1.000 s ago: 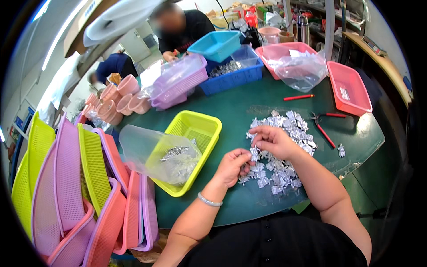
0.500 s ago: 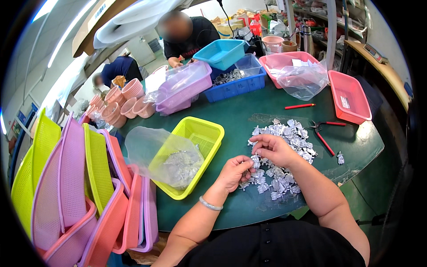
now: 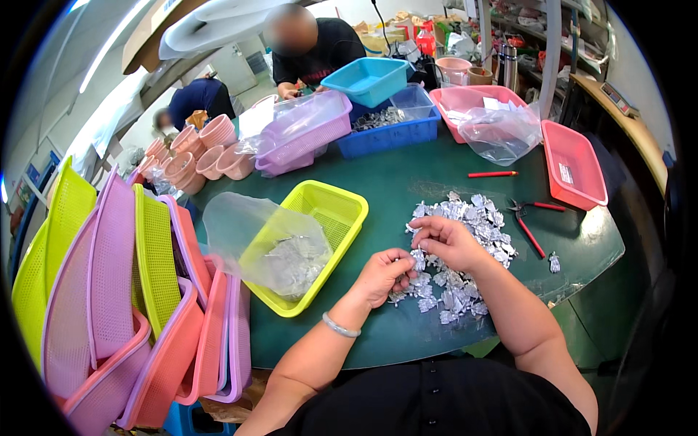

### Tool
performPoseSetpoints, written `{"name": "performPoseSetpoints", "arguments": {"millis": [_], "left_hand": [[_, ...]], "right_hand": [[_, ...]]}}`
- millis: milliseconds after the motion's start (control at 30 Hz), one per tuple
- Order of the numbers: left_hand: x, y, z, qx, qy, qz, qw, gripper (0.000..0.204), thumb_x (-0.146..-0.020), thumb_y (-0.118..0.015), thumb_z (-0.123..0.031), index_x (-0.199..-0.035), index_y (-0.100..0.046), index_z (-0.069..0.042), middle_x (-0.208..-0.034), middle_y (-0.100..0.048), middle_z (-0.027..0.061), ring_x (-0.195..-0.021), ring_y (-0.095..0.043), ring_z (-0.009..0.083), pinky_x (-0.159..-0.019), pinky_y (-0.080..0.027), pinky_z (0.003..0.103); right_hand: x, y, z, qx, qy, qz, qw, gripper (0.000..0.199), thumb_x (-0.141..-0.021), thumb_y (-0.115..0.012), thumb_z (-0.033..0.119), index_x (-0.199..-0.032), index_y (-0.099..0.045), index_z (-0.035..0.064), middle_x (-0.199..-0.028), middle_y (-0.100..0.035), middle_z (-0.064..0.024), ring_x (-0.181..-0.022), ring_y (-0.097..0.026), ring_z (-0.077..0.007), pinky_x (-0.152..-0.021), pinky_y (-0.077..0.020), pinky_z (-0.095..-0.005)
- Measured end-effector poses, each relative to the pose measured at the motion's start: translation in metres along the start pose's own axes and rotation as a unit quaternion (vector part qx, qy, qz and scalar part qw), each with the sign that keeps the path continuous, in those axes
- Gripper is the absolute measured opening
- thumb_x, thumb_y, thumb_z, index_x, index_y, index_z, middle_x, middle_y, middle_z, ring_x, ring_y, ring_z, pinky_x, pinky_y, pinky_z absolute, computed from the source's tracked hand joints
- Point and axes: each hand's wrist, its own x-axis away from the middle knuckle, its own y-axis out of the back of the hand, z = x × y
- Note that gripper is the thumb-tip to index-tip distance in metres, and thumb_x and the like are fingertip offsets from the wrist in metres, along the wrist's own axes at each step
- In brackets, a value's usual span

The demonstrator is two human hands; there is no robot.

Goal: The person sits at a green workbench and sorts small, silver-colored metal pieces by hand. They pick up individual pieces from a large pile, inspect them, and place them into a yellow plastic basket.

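A heap of small silvery metal pieces (image 3: 465, 247) lies on the green round table (image 3: 407, 182) in front of me. My left hand (image 3: 382, 276) is closed around some of these pieces at the heap's near left edge. My right hand (image 3: 443, 240) rests on the heap, its fingertips pinching a small piece at the left side. Left of both hands stands a yellow mesh basket (image 3: 342, 211) holding a clear plastic bag (image 3: 269, 243) with more silvery pieces inside.
Red-handled cutters (image 3: 527, 218) and a red pen (image 3: 492, 174) lie right of the heap. A red basket (image 3: 574, 163), pink, blue and purple baskets stand at the table's far side, where a person in black works. Stacked yellow, purple and pink baskets (image 3: 123, 291) stand at my left.
My hands have drawn a little closer together on the heap, the right hand sliding toward its left side. The view has shifted slightly; the basket and bag stay put.
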Motion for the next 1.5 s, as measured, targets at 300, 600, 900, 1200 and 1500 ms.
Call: {"name": "performPoseSetpoints", "arguments": {"millis": [300, 600, 900, 1200, 1500], "left_hand": [[0.0025, -0.0021, -0.0014, -0.009, 0.004, -0.005, 1.000, 0.006, -0.083, -0.057, -0.014, -0.083, -0.058, -0.008, -0.069, -0.060, 0.0040, -0.052, -0.051, 0.0079, -0.044, -0.034, 0.018], [0.0038, -0.0035, -0.0018, -0.008, 0.002, -0.005, 1.000, 0.006, -0.084, -0.057, -0.014, -0.084, -0.058, -0.008, -0.069, -0.060, 0.0042, -0.052, -0.051, 0.0073, -0.045, -0.035, 0.018], [0.0032, -0.0025, -0.0009, -0.008, -0.002, -0.004, 1.000, 0.006, -0.084, -0.057, -0.014, -0.083, -0.058, -0.008, -0.069, -0.060, 0.0040, -0.051, -0.051, 0.0075, -0.044, -0.035, 0.018], [0.0034, -0.0029, -0.0018, -0.009, -0.002, -0.001, 1.000, 0.006, -0.083, -0.058, -0.014, -0.084, -0.058, -0.009, -0.069, -0.060, 0.0036, -0.052, -0.051, 0.0074, -0.045, -0.035, 0.018], [0.0049, -0.0061, -0.0065, -0.020, -0.011, -0.016, 1.000, 0.006, -0.083, -0.058, -0.013, -0.087, -0.057, -0.008, -0.067, -0.060, 0.0032, -0.051, -0.051, 0.0075, -0.044, -0.036, 0.018]], "right_hand": [[0.0001, -0.0001, -0.0042, -0.001, 0.011, 0.005, 1.000, 0.033, -0.082, -0.051, -0.002, -0.115, -0.049, -0.0009, -0.085, -0.060, -0.0031, -0.082, -0.054, -0.0079, -0.074, -0.0430, -0.0232], [0.0009, -0.0006, -0.0034, 0.001, 0.009, 0.001, 1.000, 0.032, -0.083, -0.052, -0.001, -0.115, -0.049, -0.0008, -0.085, -0.059, -0.0027, -0.080, -0.054, -0.0075, -0.073, -0.0431, -0.0225], [0.0007, -0.0006, -0.0043, -0.004, 0.022, 0.007, 1.000, 0.032, -0.083, -0.051, -0.002, -0.115, -0.049, -0.0011, -0.085, -0.060, -0.0029, -0.080, -0.054, -0.0076, -0.073, -0.0435, -0.0228], [0.0011, -0.0005, -0.0041, -0.004, 0.013, 0.004, 1.000, 0.032, -0.082, -0.052, -0.002, -0.114, -0.049, -0.0009, -0.085, -0.059, -0.0025, -0.081, -0.055, -0.0074, -0.074, -0.0436, -0.0228], [-0.0007, -0.0002, -0.0029, 0.000, 0.019, 0.004, 1.000, 0.032, -0.083, -0.053, 0.000, -0.114, -0.050, 0.0002, -0.084, -0.059, -0.0021, -0.079, -0.054, -0.0066, -0.072, -0.0434, -0.0224]]}}
